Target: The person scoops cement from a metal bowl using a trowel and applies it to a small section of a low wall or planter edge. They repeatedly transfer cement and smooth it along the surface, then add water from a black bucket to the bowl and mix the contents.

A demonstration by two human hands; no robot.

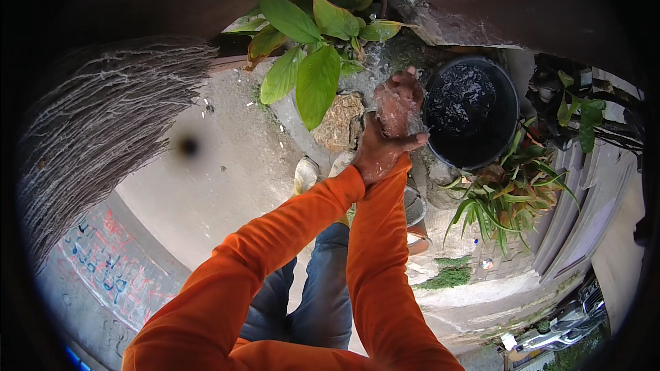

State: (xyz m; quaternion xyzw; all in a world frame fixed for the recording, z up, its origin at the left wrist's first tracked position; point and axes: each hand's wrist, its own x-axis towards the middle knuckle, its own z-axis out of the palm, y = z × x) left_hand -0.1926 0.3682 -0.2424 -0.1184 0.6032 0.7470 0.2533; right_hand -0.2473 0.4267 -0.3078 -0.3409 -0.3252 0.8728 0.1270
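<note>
Water splashes over my two wet hands, which are together beside a black bucket. My left hand [378,152] is closed round the wrist of my right hand [397,104], its thumb or a finger pointing toward the bucket. The right hand reaches past it, palm partly turned up, fingers loosely bent and a little apart, holding no object. Splashing blurs their outline. Just to the right stands the black bucket [474,158], with rippling, bubbly water [467,93] in it. Both forearms wear orange sleeves [375,261].
A broad-leaved plant [320,79] and a rough stone [340,122] lie left of my hands. Spiky potted plants [505,199] grow below the bucket. A small pail [414,206] stands near my right sleeve. Bundled twigs [110,117] fill the left side. A vehicle [567,326] is at lower right.
</note>
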